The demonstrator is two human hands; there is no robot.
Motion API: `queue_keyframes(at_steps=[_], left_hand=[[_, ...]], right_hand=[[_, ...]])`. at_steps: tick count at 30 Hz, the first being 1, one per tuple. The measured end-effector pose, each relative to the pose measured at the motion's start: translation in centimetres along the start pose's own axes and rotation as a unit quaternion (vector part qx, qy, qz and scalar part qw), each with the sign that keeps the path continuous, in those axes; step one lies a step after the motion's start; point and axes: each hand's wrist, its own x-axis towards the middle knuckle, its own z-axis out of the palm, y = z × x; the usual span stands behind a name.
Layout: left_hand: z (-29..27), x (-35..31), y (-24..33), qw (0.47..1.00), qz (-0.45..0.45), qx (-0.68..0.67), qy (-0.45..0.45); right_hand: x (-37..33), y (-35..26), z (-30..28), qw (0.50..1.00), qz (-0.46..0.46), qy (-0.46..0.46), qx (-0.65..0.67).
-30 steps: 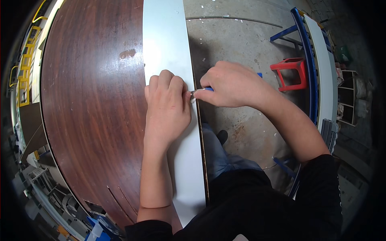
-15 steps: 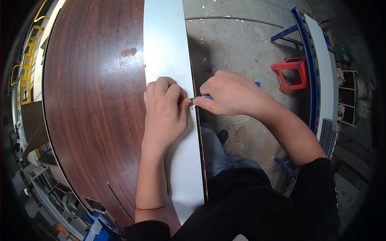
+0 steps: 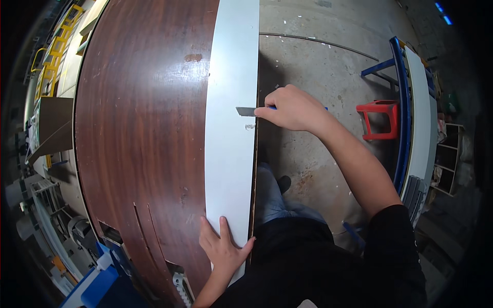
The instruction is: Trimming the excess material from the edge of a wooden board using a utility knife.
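Observation:
A long white board (image 3: 231, 169) lies along the right edge of the brown wood-grain table. My right hand (image 3: 292, 109) grips a utility knife (image 3: 246, 111) with a blue handle mostly hidden in the fist. Its flat blade reaches left over the white surface; I cannot tell whether it touches. Just below the blade is a small rough grey patch (image 3: 250, 127) near the board's right edge. Closer to my body, my left hand (image 3: 224, 249) rests on the near part of the board with fingers spread, the thumb at the right edge.
The brown tabletop (image 3: 144, 128) extends left of the board, with slots cut near its front. On the floor to the right stand a red plastic stool (image 3: 380, 119) and a blue-framed rack (image 3: 403, 118) carrying long panels. A thin strip (image 3: 318, 40) and white scraps lie on the floor.
My left hand has left the spot by the knife and moved down the board toward me, fingers now spread. The blade and the rough patch have come into plain sight.

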Motion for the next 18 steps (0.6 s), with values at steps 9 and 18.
queue_keyframes(at_steps=[9, 18], left_hand=[[1.9, -0.6, 1.0, 0.993, -0.053, -0.013, 0.103], [1.8, -0.4, 1.3, 0.990, -0.060, -0.015, 0.127]], right_hand=[[0.9, 0.5, 0.8, 0.998, -0.032, 0.042, 0.019], [1.2, 0.0, 0.2, 0.998, -0.030, 0.030, -0.036]])
